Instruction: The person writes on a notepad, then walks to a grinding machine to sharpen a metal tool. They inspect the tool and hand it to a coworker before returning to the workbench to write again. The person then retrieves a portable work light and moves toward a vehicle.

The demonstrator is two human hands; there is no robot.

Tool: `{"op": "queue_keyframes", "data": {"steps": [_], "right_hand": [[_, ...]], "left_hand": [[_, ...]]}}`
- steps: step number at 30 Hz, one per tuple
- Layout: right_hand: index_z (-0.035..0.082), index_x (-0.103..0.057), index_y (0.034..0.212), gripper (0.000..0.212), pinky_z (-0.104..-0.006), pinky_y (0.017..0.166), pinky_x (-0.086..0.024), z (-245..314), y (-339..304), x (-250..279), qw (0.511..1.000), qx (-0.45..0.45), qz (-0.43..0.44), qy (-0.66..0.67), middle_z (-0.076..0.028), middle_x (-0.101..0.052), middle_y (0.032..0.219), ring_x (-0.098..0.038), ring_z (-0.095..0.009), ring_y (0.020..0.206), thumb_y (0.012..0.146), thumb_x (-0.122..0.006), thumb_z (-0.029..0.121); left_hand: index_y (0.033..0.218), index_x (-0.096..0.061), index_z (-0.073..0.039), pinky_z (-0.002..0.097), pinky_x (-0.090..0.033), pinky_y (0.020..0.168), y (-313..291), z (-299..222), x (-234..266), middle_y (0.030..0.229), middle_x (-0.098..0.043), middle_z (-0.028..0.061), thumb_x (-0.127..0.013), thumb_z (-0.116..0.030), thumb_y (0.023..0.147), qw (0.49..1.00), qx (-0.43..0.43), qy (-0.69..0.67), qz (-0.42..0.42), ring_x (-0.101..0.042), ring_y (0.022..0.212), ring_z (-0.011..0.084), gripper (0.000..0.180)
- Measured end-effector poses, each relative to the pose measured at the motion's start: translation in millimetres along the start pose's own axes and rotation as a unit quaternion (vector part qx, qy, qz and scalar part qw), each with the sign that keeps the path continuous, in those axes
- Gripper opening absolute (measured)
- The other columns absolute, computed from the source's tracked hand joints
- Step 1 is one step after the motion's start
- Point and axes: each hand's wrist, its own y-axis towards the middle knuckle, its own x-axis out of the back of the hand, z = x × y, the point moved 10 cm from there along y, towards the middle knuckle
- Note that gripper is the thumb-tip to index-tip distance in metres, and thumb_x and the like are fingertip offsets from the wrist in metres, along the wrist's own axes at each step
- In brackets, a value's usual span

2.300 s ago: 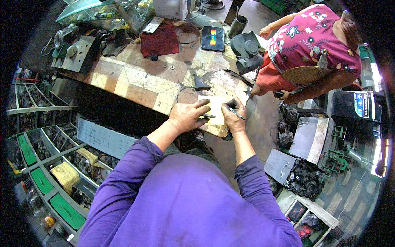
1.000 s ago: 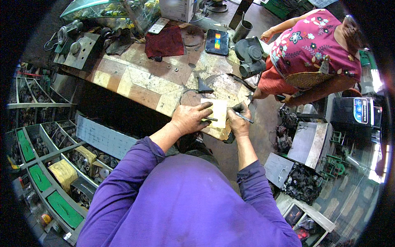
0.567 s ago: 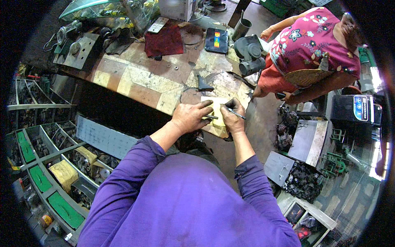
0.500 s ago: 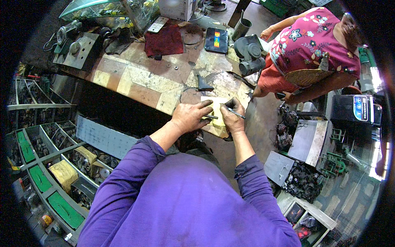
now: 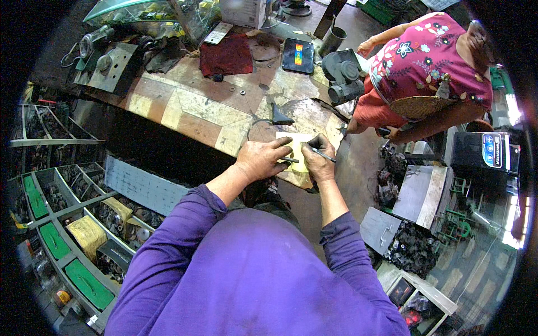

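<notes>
A yellow sheet of paper [image 5: 298, 147] lies at the near right corner of the workbench [image 5: 193, 120]. My left hand [image 5: 262, 159] rests on its left side, fingers forward, with a short, slim dark rod [image 5: 289, 159], perhaps a pen cap, held between thumb and fingers. On the paper's right side, my right hand [image 5: 320, 162] is closed around a dark pen [image 5: 325, 155], its tip end hidden by the fingers. Both hands look smudged with dark grime. Just beyond the paper lies a black angular piece [image 5: 281, 115].
Farther back are a red cloth [image 5: 227, 55], a black tray-like object [image 5: 298, 56], a metal cup [image 5: 333, 41] and a grey machine part [image 5: 342, 75]. Another person [image 5: 431, 67] stands at the bench's right end. Parts shelves [image 5: 78, 224] stand at left, a grey box [image 5: 420, 190] at right.
The whole view has shifted very slightly. Both hands keep their places on the paper, and the pen stays in my right hand.
</notes>
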Motion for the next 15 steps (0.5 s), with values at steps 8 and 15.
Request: {"op": "queue_keyframes", "data": {"steps": [8, 15], "right_hand": [[0.001, -0.058, 0.082, 0.018, -0.031, 0.062, -0.048, -11.0, -13.8, 36.2, 0.993, -0.006, -0.068, 0.094, -0.004, -0.062, 0.07, -0.056, -0.011, 0.064, 0.084, -0.072, 0.012], [0.001, -0.06, 0.097, 0.027, -0.038, 0.073, -0.049, -79.7, -82.9, 112.3, 0.973, -0.087, -0.215, 0.02, -0.009, -0.067, 0.085, -0.061, -0.021, 0.076, 0.095, -0.071, 0.026]], "left_hand": [[0.123, -0.066, -0.027, 0.0411, -0.06, 0.068, -1.8, 1.1, -1.5, 0.146, -0.059, -0.0046, -0.074, -0.045, 0.084, 1.0, -0.002, -0.009, -0.018, -0.075, 0.084, 0.0242, 0.043], [0.128, -0.066, -0.029, 0.0415, -0.061, 0.069, -6.3, -1.6, -0.6, 0.153, -0.052, -0.0035, -0.076, -0.047, 0.083, 1.0, 0.023, 0.0, 0.019, -0.075, 0.088, 0.0266, 0.05]]}}
